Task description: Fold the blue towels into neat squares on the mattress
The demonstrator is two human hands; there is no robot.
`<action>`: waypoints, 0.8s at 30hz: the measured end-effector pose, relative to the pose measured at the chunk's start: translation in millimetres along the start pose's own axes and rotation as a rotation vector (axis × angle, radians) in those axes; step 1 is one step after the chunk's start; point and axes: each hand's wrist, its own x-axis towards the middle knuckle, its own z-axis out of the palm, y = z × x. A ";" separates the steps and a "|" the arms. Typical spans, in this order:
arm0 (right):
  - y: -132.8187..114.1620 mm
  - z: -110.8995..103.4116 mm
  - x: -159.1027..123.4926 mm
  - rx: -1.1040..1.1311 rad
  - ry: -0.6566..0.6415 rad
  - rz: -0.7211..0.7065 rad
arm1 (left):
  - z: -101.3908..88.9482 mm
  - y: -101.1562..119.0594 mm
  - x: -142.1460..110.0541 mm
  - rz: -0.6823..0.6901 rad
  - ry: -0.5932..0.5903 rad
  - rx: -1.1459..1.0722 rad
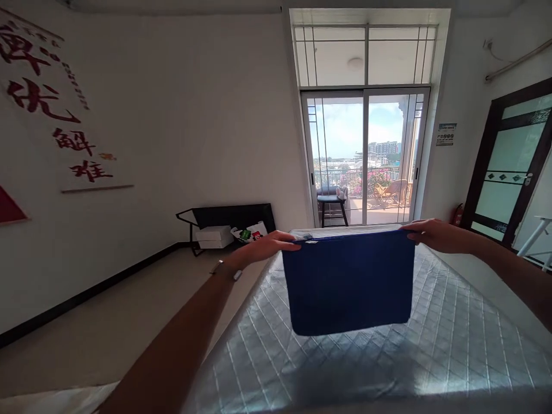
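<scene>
A flat, dark blue rectangular fabric piece with rounded lower corners hangs upright between my hands. Whether it is a cushion cover or a folded bag, I cannot tell. My left hand pinches its upper left corner, near a small pale tag on the top edge. At the upper right corner, the fingers of my right hand are closed on it. Beneath and behind it lies a mattress with a silvery quilted surface, and a shadow falls on it below the fabric.
A black bench-like frame stands against the left wall with a white box and a printed bag. Beyond the mattress are sliding glass doors. To the right are a fire extinguisher and a dark-framed door.
</scene>
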 end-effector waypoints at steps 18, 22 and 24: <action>5.5 250.3 -101.3 -0.317 0.238 -0.016 | 222.1 -117.4 -119.4 0.138 0.134 0.687; 4.7 250.2 -118.7 -0.363 0.329 -0.054 | 235.2 -111.4 -137.8 0.156 0.191 0.708; 3.3 249.9 -127.6 -0.353 0.332 -0.044 | 242.1 -109.0 -147.8 0.159 0.198 0.714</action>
